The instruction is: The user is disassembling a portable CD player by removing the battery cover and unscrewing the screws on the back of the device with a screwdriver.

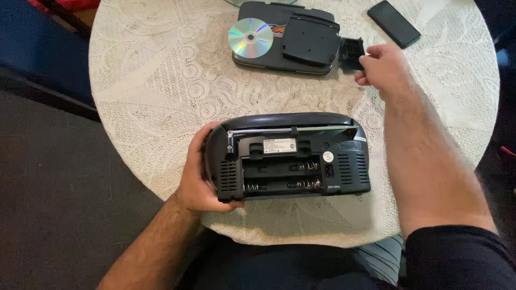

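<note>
A black portable radio player [293,156] lies with its back facing me on the round table, its battery bay open and empty with springs showing. My left hand [199,174] grips its left end. My right hand [381,67] reaches across the table and pinches a small black battery cover [350,52] at the far side, next to a dark flat device [290,37].
A shiny disc [250,38] rests on the dark flat device at the back. A black phone [394,23] lies at the far right. The table wears a cream lace cloth [161,80]. Dark floor lies to the left; my lap is under the near edge.
</note>
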